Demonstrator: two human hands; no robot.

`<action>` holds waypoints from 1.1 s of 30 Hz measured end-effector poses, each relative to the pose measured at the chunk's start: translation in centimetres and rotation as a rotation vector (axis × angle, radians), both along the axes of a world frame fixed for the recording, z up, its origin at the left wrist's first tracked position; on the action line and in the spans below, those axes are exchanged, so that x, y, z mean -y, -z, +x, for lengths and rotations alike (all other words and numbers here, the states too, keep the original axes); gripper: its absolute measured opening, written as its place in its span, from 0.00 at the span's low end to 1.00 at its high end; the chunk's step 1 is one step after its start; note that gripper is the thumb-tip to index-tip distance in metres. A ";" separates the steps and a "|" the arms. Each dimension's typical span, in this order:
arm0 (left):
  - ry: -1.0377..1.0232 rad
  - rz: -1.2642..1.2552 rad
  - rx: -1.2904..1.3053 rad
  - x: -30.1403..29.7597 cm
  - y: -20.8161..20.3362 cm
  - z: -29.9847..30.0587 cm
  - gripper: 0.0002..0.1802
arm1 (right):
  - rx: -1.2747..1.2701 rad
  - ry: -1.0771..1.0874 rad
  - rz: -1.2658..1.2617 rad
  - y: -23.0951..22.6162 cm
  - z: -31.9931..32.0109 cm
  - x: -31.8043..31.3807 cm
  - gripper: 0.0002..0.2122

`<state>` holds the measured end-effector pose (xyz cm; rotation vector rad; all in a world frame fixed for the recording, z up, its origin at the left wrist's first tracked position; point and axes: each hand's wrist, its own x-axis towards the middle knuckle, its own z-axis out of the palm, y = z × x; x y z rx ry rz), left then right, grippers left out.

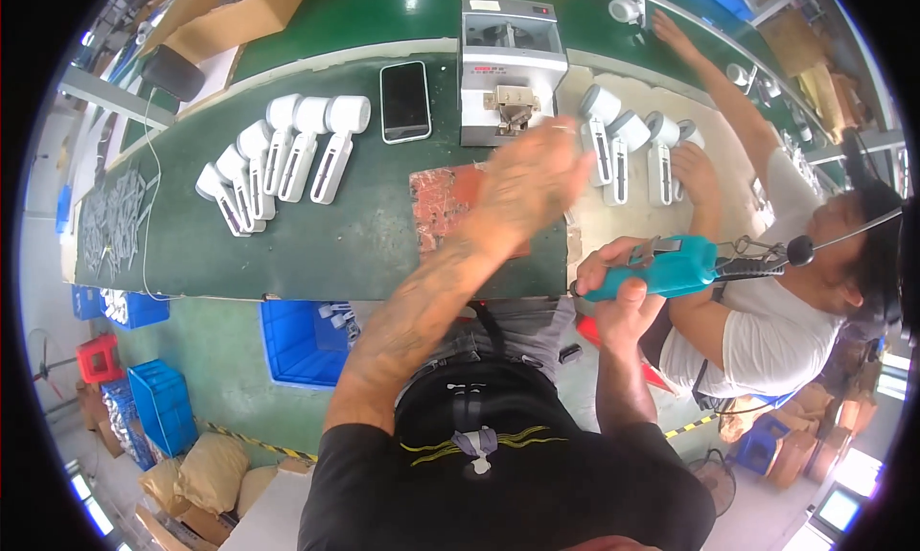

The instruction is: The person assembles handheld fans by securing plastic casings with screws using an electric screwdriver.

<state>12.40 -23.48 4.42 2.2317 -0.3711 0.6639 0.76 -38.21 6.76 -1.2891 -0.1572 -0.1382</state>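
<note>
My right hand [621, 297] is wrapped round a teal electric screwdriver [676, 266] with a black coiled cord, held level past the bench's front edge. My left hand [541, 172] reaches over the bench, in front of a grey screw feeder [513, 67]. Its fingers are smeared by motion, so I cannot make out what they hold, if anything. Beneath that forearm lies a scuffed red mat [436, 211]. Just right of my left hand stand several white round-headed handles [596, 153] with dark slots. A co-worker's hand [695, 172] touches the rightmost of them.
More white handles [311, 149] stand in a row at the left, near a phone [406, 101]. Thin grey parts [115, 220] are heaped at the far left. A blue bin [287, 345] sits below the bench. A co-worker [795, 331] is close on my right.
</note>
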 end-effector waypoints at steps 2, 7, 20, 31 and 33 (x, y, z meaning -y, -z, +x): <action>0.107 0.159 -0.185 3.6 0.8 2.0 0.23 | 0.006 -0.010 0.014 -0.1 -0.4 0.0 0.36; 0.029 0.245 -0.410 7.0 2.0 5.6 0.23 | -0.025 0.057 -0.009 -0.1 -2.3 1.3 0.38; -0.018 0.115 -0.212 4.1 -1.0 -0.8 0.16 | -0.024 0.079 -0.008 -0.3 -1.9 2.5 0.38; 0.108 0.297 0.000 -6.5 2.0 -5.9 0.15 | 0.079 -0.007 -0.075 -1.1 1.9 -0.4 0.35; 0.099 0.288 -0.019 -7.0 2.0 -6.3 0.14 | 0.125 -0.048 0.038 -1.5 3.9 -1.4 0.34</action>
